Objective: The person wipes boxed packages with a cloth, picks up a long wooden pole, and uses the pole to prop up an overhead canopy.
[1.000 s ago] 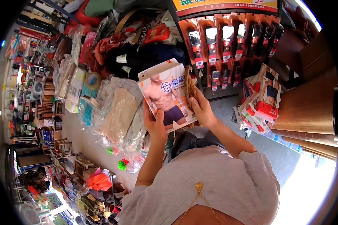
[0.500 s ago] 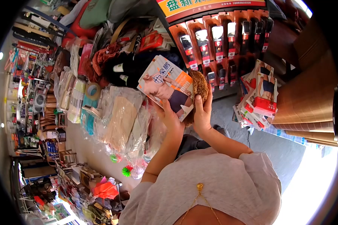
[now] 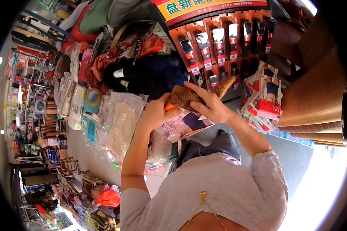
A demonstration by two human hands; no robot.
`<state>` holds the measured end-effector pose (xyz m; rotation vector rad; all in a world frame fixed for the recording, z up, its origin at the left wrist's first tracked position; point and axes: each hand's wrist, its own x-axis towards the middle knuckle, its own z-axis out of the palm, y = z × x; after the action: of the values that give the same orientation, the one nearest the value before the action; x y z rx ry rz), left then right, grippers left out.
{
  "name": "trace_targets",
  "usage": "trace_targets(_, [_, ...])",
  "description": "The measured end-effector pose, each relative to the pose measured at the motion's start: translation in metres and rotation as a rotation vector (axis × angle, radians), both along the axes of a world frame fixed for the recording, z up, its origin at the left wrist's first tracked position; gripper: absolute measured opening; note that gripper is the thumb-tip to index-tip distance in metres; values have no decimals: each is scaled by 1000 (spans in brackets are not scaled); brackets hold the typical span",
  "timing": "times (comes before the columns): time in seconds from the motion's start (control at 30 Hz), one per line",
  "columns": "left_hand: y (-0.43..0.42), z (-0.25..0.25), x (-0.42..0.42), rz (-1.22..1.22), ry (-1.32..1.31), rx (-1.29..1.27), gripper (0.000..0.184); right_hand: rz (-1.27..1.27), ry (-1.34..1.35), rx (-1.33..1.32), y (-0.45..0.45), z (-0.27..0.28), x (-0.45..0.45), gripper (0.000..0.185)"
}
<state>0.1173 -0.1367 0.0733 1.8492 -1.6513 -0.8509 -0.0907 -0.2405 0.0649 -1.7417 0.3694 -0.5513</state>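
Note:
A flat underwear box [image 3: 183,127] with a printed photo of a torso in dark briefs is tilted in front of my body. My left hand [image 3: 156,112] grips it by the orange end, thumb across its face. On the box's upper edge lies a brown fluffy cloth [image 3: 184,97], one end sticking out to the right. My right hand [image 3: 213,106] is closed on this cloth, thumb and fingers pressing it against the box. Part of the box is hidden under the cloth and my hands.
Bagged garments [image 3: 121,123] lie to the left, with dark clothing [image 3: 148,75] behind. A rack of packaged belts [image 3: 219,40] stands ahead. Several similar boxes [image 3: 268,92] are stacked on the right, beside hanging brown fabric [image 3: 312,111]. Crowded shelves [image 3: 34,111] line the far left.
The box has been turned and lowered, its printed face now partly covered. The brown cloth has come from behind the box onto its upper edge. My left hand has shifted left.

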Motion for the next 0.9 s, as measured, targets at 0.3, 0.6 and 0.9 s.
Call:
trace_targets(0.3, [21, -20, -3, 211, -13, -110, 73, -169, -15, 9, 14, -38, -21, 36])
trace_targets(0.6, [26, -27, -9, 213, -23, -207, 36, -20, 14, 258, 9, -4, -16, 42])
trace_targets(0.9, [49, -41, -13, 349, 178, -481, 42, -291, -199, 207, 19, -75, -27, 37])
